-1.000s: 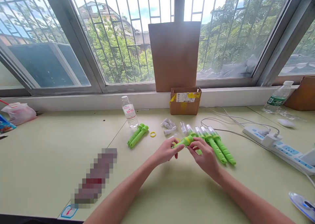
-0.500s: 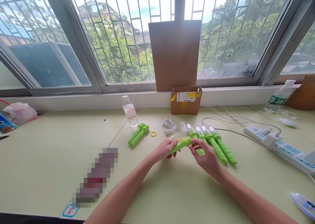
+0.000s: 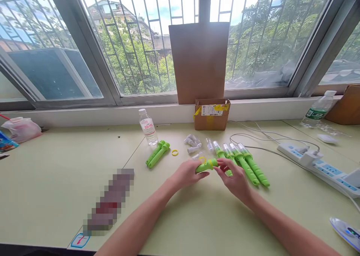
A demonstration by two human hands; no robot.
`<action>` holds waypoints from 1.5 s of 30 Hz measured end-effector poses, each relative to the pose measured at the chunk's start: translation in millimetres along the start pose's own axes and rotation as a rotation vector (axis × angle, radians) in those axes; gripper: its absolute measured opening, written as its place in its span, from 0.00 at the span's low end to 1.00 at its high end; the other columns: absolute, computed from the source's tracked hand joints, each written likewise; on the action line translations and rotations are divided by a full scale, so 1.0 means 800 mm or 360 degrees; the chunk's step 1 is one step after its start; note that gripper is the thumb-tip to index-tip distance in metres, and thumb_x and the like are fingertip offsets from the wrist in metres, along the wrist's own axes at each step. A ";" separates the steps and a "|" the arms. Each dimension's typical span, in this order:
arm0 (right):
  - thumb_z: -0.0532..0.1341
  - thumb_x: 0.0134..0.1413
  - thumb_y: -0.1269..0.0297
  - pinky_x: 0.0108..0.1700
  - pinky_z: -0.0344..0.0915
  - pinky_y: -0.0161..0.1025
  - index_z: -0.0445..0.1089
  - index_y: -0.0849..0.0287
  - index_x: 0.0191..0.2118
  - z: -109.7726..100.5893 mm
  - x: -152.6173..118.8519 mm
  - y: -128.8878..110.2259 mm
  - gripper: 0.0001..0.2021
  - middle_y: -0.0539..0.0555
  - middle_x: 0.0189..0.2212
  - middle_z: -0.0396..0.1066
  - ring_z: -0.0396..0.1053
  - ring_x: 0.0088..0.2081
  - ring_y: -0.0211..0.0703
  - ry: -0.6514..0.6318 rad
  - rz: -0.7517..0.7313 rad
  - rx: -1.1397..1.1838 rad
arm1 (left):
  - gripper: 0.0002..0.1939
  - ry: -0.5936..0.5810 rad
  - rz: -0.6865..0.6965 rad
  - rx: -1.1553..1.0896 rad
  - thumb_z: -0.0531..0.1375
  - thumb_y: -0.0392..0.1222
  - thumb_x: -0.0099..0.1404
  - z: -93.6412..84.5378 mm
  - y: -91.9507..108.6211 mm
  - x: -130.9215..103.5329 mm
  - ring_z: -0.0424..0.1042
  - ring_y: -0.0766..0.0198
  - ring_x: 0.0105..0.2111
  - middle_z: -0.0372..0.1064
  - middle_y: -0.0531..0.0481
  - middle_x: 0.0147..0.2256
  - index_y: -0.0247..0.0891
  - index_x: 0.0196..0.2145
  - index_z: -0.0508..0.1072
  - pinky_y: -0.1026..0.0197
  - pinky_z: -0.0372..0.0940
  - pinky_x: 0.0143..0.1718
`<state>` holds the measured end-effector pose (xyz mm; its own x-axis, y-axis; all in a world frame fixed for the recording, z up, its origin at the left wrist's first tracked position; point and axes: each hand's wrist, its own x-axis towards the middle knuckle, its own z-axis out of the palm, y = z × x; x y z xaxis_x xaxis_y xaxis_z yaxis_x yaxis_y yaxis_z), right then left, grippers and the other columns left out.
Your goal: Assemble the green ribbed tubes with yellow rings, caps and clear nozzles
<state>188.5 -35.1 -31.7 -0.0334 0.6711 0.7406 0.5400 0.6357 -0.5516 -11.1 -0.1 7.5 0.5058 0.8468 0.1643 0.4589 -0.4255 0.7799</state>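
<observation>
My left hand (image 3: 187, 173) is wrapped around a green plastic tube (image 3: 206, 166), which lies nearly level with its threaded end to the right. A yellow ring sits around the tube near the thread. The fingers of my right hand (image 3: 233, 177) are closed on that threaded end; their tips partly hide it. Just behind, another yellow ring (image 3: 202, 159) rests on the table beside several clear plastic caps (image 3: 193, 140). Several green tubes with clear tops (image 3: 247, 164) lie beyond my right hand. Two green tubes without tops (image 3: 158, 154) lie to the left, near a loose yellow ring (image 3: 174, 152).
A water bottle (image 3: 148, 128) stands behind the left tubes, and a small cardboard box (image 3: 211, 119) by the window sill. On the right are a white power strip (image 3: 323, 168) with cables and another bottle (image 3: 317, 110). A blurred-out object (image 3: 111, 201) lies at front left.
My left hand has turned over the tube, so its back now faces up and the tube lies more level. My right hand stays at the threaded end.
</observation>
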 end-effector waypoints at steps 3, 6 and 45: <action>0.60 0.57 0.65 0.29 0.72 0.38 0.66 0.55 0.44 0.001 -0.001 0.001 0.09 0.52 0.30 0.74 0.71 0.25 0.38 -0.0039 0.0014 -0.0012 | 0.11 0.0037 0.0181 0.0331 0.61 0.52 0.56 0.001 -0.010 0.001 0.66 0.63 0.23 0.66 0.52 0.22 0.42 0.28 0.70 0.64 0.56 0.26; 0.60 0.57 0.65 0.28 0.72 0.37 0.66 0.55 0.45 0.002 -0.001 -0.001 0.10 0.52 0.32 0.74 0.70 0.26 0.37 -0.0070 0.0047 -0.0024 | 0.09 0.0123 0.0299 0.0669 0.58 0.48 0.60 0.002 -0.019 0.004 0.65 0.63 0.21 0.66 0.50 0.22 0.41 0.28 0.69 0.64 0.54 0.24; 0.55 0.59 0.68 0.30 0.71 0.36 0.66 0.55 0.42 -0.001 0.002 -0.004 0.07 0.52 0.36 0.71 0.71 0.30 0.38 -0.0022 0.0127 -0.0082 | 0.10 0.0610 -0.0358 0.1395 0.54 0.47 0.64 -0.022 -0.044 0.023 0.71 0.58 0.28 0.71 0.49 0.27 0.38 0.36 0.66 0.62 0.52 0.24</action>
<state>187.8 -36.0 -28.3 0.0000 0.7244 0.6893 0.5839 0.5596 -0.5881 -30.6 36.4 -6.4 0.1398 0.9174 0.3725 0.9733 -0.1964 0.1184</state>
